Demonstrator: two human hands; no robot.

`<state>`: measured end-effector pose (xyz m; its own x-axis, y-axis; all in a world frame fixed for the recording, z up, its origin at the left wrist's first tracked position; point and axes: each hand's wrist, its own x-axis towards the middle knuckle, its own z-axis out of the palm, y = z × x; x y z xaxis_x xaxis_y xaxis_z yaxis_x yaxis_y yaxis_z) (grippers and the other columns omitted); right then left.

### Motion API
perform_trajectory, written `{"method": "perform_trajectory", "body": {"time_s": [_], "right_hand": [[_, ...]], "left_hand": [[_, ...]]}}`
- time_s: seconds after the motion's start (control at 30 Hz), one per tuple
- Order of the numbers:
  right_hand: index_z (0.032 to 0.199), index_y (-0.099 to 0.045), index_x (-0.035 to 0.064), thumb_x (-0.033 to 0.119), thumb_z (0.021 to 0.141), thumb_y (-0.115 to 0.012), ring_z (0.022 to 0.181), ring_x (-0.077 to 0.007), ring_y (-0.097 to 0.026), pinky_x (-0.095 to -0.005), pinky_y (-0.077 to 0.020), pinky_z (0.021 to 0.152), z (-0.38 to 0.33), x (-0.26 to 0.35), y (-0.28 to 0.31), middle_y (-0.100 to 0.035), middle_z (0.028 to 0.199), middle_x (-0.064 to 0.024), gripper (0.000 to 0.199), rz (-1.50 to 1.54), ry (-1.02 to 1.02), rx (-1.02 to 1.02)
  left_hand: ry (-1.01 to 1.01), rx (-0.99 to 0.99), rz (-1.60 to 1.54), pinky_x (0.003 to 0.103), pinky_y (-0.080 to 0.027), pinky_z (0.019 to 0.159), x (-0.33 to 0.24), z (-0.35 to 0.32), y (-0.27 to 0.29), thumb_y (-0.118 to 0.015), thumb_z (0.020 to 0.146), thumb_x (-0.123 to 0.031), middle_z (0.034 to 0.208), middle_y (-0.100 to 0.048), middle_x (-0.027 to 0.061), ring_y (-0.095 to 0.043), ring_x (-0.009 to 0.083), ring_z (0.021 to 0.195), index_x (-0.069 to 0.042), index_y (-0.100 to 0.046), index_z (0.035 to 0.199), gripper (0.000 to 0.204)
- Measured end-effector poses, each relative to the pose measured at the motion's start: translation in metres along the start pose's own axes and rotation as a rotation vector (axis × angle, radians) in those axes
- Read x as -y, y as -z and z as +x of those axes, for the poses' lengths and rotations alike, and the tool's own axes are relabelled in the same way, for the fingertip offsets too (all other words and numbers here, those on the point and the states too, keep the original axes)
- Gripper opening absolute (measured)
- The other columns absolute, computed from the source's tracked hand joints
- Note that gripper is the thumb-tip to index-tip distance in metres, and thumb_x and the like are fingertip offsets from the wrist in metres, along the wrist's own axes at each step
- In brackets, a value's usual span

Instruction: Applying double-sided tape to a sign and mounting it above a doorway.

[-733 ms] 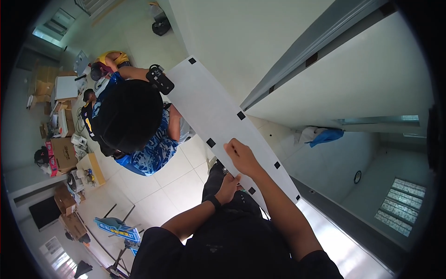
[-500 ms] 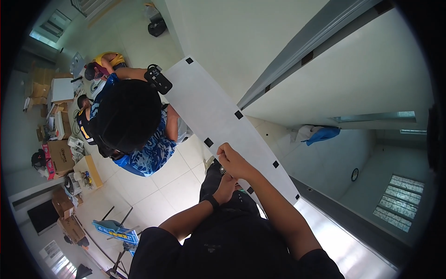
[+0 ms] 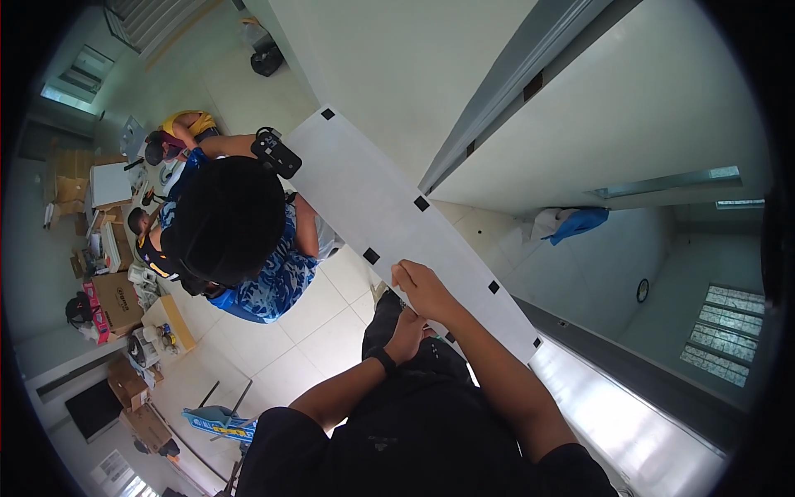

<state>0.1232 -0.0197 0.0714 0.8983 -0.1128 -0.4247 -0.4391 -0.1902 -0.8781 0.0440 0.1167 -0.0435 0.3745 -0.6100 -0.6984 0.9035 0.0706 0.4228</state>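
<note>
Both my hands are closed close together at the near edge of a long white table (image 3: 364, 195) with black square patches along its edges. My right hand (image 3: 421, 288) is curled with its knuckles over the tabletop. Just below it, my left hand (image 3: 406, 335) is bent into a fist near my lap, a black band (image 3: 383, 359) on its wrist. What the fingers hold, if anything, is hidden; a small shiny bit shows between the hands, too small to name.
A co-worker in a black cap (image 3: 224, 215) and blue patterned clothes sits at the table's left, wearing a black device (image 3: 276, 153). Farther left are other people, cardboard boxes (image 3: 116, 302) and a blue chair (image 3: 219, 421). A wall panel (image 3: 629, 108) rises at the right.
The view has shifted slightly. My hands stay close together and closed, with the right hand's fingers a little differently curled.
</note>
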Motion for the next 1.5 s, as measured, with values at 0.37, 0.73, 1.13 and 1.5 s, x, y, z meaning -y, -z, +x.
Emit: {"method": "perform_trajectory", "body": {"time_s": [0.37, 0.73, 1.13, 1.5], "right_hand": [[0.087, -0.059, 0.0013, 0.031, 0.106, -0.042, 0.063, -0.0140, -0.044, -0.0343, -0.0406, 0.062, -0.014, -0.007, -0.001, -0.048, 0.066, -0.0031, 0.040, 0.081, -0.025, -0.028], [0.111, -0.057, 0.0062, 0.013, 0.104, -0.041, 0.057, -0.0193, -0.051, -0.0382, -0.0430, 0.058, -0.009, 0.000, 0.010, -0.051, 0.063, -0.0084, 0.018, -0.005, -0.062, -0.031], [0.109, -0.057, 0.0041, 0.011, 0.104, -0.041, 0.064, -0.0094, -0.040, -0.0294, -0.0399, 0.062, 0.003, 0.004, 0.011, -0.045, 0.070, 0.0010, 0.018, 0.034, -0.053, 0.021], [0.104, -0.060, 0.0040, 0.011, 0.101, -0.045, 0.067, -0.0108, -0.045, -0.0297, -0.0407, 0.063, 0.008, 0.001, 0.003, -0.051, 0.074, -0.0017, 0.017, 0.038, -0.039, 0.035]], "left_hand": [[0.026, 0.024, -0.059, 0.040, -0.057, 0.094, 0.000, -0.001, -0.005, -0.055, 0.106, -0.017, 0.125, -0.065, 0.0064, -0.067, 0.0202, 0.113, -0.008, -0.053, 0.130, 0.025], [0.017, -0.035, -0.017, 0.035, -0.053, 0.086, -0.012, -0.004, -0.019, -0.054, 0.106, -0.017, 0.117, -0.061, 0.0002, -0.062, 0.0110, 0.100, -0.014, -0.052, 0.124, 0.019], [0.000, -0.039, -0.014, 0.045, -0.056, 0.098, -0.014, -0.005, -0.016, -0.047, 0.109, -0.016, 0.130, -0.060, 0.0095, -0.064, 0.0244, 0.117, -0.005, -0.046, 0.137, 0.030], [0.033, -0.011, -0.036, 0.046, -0.055, 0.102, -0.020, -0.014, -0.021, -0.045, 0.109, -0.014, 0.132, -0.058, 0.0098, -0.062, 0.0244, 0.120, -0.004, -0.045, 0.137, 0.030]]}}
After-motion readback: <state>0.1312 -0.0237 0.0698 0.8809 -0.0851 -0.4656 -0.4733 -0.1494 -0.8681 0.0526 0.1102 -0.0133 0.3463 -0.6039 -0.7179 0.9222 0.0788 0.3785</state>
